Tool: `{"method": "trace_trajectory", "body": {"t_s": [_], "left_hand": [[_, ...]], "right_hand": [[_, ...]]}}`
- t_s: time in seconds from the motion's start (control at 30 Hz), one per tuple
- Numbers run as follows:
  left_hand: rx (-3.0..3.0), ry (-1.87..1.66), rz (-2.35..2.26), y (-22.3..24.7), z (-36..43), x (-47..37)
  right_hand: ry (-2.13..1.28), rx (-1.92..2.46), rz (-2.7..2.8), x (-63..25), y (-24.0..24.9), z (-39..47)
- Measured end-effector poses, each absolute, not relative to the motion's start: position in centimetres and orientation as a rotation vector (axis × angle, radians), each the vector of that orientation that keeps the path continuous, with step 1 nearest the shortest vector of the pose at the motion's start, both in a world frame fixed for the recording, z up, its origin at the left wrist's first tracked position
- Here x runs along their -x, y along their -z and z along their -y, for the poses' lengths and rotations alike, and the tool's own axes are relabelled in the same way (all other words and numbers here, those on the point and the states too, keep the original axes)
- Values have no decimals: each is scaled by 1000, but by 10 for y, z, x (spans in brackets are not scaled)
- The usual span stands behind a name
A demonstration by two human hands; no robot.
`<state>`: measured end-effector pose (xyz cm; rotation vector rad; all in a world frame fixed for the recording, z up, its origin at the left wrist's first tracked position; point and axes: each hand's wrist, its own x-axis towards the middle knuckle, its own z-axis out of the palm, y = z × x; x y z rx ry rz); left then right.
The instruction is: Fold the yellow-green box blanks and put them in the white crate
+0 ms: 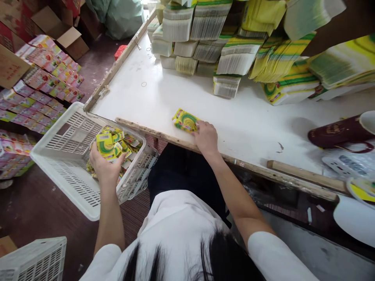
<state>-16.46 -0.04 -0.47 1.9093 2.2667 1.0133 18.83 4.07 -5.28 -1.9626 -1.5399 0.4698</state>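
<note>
My right hand (206, 136) is closed on the near right end of a yellow-and-green printed packet (185, 120), which lies on the white tabletop close to its front edge. Over the white plastic basket (68, 166) to the left, my left hand (106, 164) is curled round a small yellow-and-green box (105, 143), thumb on one side and fingers on the other. Many similar small boxes (125, 146) lie loose in the basket beneath it. How firmly the left fingers grip is partly hidden.
Stacks of flat yellow-and-green cartons (238, 56) line the back of the table (125, 93). A maroon mug (336, 130) stands at the right. Wooden strips (307, 175) edge the table. Pink boxes (38, 97) and open cardboard (63, 33) are at left; another crate (35, 259) is lower left.
</note>
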Motion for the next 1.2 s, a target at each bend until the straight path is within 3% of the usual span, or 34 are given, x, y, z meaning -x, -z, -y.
{"method": "trace_trajectory", "body": {"t_s": [0.17,0.3,0.43,0.53,0.77,0.93,1.07,1.2], "left_hand": [[-1565,-1044,-1590,24,11,106],[-1283,-1058,-1053,33,10,38],[-1033,-1351,-917,17,0,3],[-930,-1506,-1016,4,-7,-2],[-1022,-1440,-1029,19,0,6],[-1012,-1411,-1195,33,5,33],[-1383,-1156,-1054,6,0,71],[-1943,-729,-1151,-22,2,75]], "right_hand": [[-450,1908,1501,-182,46,-34],[-800,1421,1391,-158,29,-3],[-1359,953,1299,-129,18,28],[-1460,820,1205,-114,15,38],[-1332,1016,1154,-110,20,32],[-1004,1132,1323,-135,16,30],[-650,1172,1607,-156,14,28],[-598,1017,1917,-158,16,30]]}}
